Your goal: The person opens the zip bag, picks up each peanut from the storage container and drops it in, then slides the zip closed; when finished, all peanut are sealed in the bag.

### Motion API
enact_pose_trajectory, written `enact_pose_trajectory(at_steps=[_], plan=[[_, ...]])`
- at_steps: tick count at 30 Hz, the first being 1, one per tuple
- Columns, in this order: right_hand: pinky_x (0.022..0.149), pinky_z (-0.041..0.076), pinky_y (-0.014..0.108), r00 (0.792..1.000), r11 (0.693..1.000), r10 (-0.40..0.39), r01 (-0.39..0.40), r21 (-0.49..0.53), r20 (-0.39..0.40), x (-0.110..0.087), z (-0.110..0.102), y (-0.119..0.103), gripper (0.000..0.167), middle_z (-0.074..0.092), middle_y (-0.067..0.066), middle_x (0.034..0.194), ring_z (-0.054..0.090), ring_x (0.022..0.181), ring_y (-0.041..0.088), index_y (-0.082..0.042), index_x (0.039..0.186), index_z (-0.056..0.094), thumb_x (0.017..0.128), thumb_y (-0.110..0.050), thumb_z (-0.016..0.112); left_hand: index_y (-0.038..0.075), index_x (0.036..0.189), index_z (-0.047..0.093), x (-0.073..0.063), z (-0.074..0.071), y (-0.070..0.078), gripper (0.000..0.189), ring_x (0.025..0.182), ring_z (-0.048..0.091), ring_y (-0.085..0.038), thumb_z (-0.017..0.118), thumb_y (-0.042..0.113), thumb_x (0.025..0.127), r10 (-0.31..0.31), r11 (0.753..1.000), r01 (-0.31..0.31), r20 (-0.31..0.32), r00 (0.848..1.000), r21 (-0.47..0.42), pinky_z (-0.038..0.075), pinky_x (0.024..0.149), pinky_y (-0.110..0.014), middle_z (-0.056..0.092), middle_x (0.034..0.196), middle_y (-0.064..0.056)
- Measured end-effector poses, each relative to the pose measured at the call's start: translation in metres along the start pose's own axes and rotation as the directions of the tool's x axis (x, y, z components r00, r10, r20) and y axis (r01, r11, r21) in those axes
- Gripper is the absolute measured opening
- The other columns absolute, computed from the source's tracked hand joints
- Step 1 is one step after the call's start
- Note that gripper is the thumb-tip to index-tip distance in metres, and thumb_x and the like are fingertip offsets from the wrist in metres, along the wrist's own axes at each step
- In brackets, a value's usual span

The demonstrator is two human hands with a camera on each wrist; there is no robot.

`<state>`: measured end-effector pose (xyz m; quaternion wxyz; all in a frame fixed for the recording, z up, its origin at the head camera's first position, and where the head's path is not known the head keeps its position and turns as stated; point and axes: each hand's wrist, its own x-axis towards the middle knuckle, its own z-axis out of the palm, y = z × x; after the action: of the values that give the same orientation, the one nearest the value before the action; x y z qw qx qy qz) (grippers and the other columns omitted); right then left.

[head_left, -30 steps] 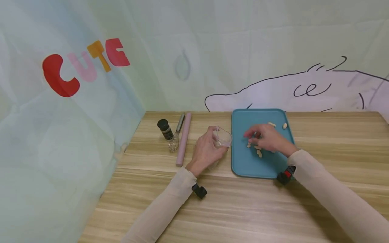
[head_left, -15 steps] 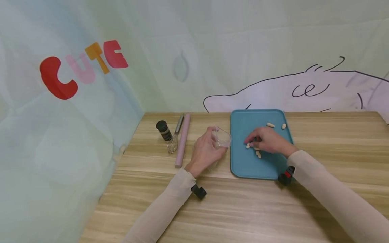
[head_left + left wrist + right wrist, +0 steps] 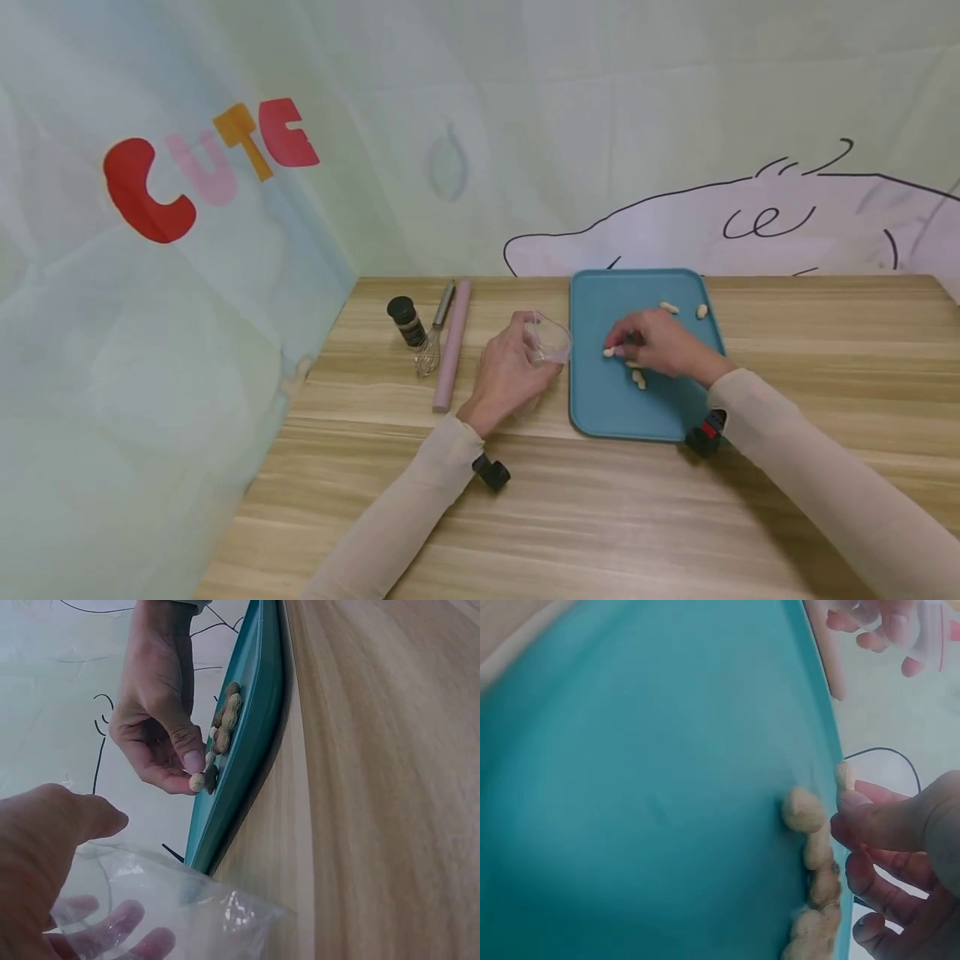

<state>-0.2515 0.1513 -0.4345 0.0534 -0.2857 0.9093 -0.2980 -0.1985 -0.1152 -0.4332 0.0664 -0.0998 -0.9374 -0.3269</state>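
Note:
My left hand point(image 3: 513, 371) holds a clear plastic bag point(image 3: 550, 340) beside the tray's left edge, its mouth spread apart. In the left wrist view, fingers show through the bag's film point(image 3: 172, 900). Over the blue tray point(image 3: 600, 408), my right hand point(image 3: 660, 343) pinches a peanut point(image 3: 609, 352) between thumb and fingertips. The pinched peanut point(image 3: 845, 776) sticks out past the thumb in the right wrist view. Several more peanuts lie on the tray, one point(image 3: 638, 379) just below the hand and two point(image 3: 669, 307) near the back right; others are partly hidden by the hand.
To the left on the wooden table point(image 3: 585, 517) lie a pink rolling rod point(image 3: 453, 346), a wire whisk point(image 3: 432, 342) and a black-capped jar point(image 3: 407, 321). A printed cloth point(image 3: 465, 125) hangs behind the table.
My right hand's fingers have closed on a peanut and shifted it slightly up and left over the tray. My left hand and the bag stay in place.

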Motion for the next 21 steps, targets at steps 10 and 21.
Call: enact_pose_trajectory(at_steps=[10,21], plan=[[0.066,0.047,0.031,0.991,0.999,0.035,-0.035,0.008,-0.125,0.000,-0.006,-0.014,0.014,0.080,0.012,0.102,0.063,0.079,0.019,-0.005,0.110,0.080,0.102,-0.008,0.069,0.015,0.144,0.052,0.001,0.000,0.001,0.066,0.090,0.068,-0.024,0.082,0.032,0.088,0.011,1.000,-0.011,-0.004,1.000,-0.007,0.053,0.074,-0.035,0.074,0.109,-0.009],[0.065,0.043,0.032,0.961,0.999,-0.001,0.011,0.034,-0.277,0.001,-0.014,-0.052,0.015,0.081,0.007,0.097,0.059,0.077,0.019,-0.012,0.111,0.083,0.102,-0.012,0.071,0.016,0.144,0.052,0.001,-0.001,0.000,0.067,0.084,0.066,-0.021,0.083,0.032,0.087,0.015,1.000,-0.016,-0.014,1.000,-0.022,0.051,0.069,-0.030,0.074,0.109,-0.010]])
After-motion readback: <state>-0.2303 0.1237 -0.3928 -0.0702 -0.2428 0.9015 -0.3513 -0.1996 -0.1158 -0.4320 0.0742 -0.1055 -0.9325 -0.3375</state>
